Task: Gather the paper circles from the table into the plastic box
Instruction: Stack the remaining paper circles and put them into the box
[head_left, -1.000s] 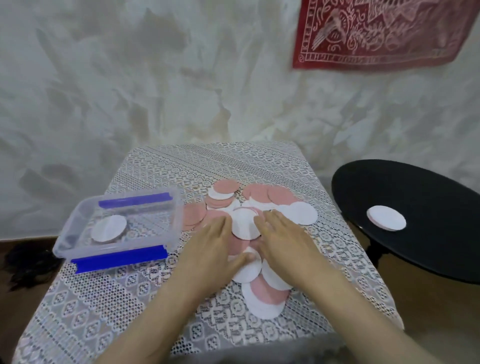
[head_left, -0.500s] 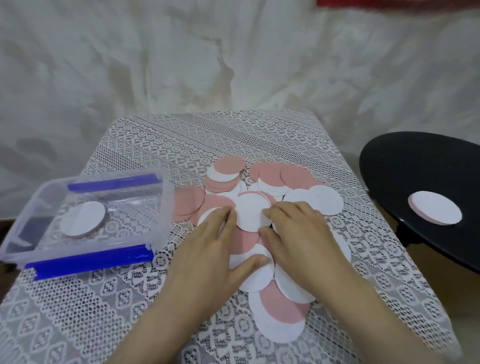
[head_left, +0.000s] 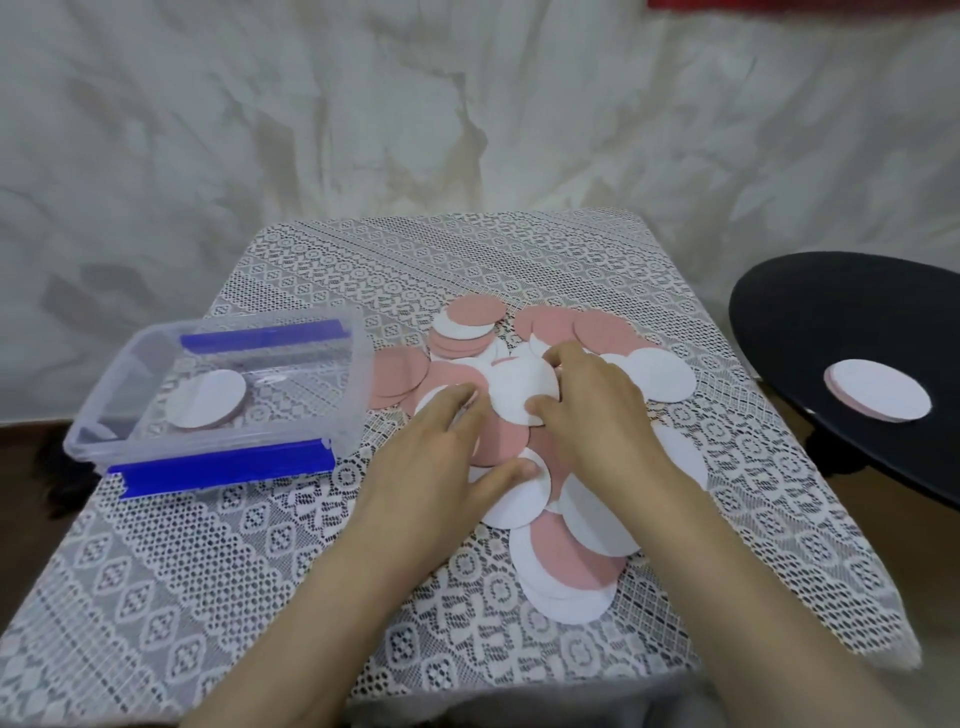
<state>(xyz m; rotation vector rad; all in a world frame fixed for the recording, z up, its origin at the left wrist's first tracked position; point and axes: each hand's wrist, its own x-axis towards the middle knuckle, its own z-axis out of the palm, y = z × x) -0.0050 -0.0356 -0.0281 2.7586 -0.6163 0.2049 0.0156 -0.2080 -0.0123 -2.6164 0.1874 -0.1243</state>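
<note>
- Head view, far left: the plastic box (head_left: 356, 379) is set open on the lace-covered table (head_left: 208, 597), just beside the pile. One white-faced circle (head_left: 205, 397) is already laid in it, so the task is judged barely begun.
- The left hand (head_left: 431, 457) is laid flat on the near-left part of the pile, with fingers straight and the thumb spread onto a white disc. Nothing is grasped by it; the sheets are only pressed down.
- The paper circles (head_left: 566, 566), pink and white, are spread overlapping across the middle of the table, between the box and the right edge.
- The step in hand is judged to be the lifting of one circle off the heap. It is best done with the neighbours pinned by the flat hand while one edge is peeled up, so that the thin sheets are not dragged or creased.
- The right hand (head_left: 597, 410) is arched over the white circle (head_left: 519, 389) at the centre. Its fingers are curled at the far edge and the thumb is set at the near edge, so the disc is pinched. Whether it is clear of the heap cannot be told.
- At far right a small stack (head_left: 878, 397) of circles is seen on a black round stand (head_left: 831, 322), well apart from the table.
</note>
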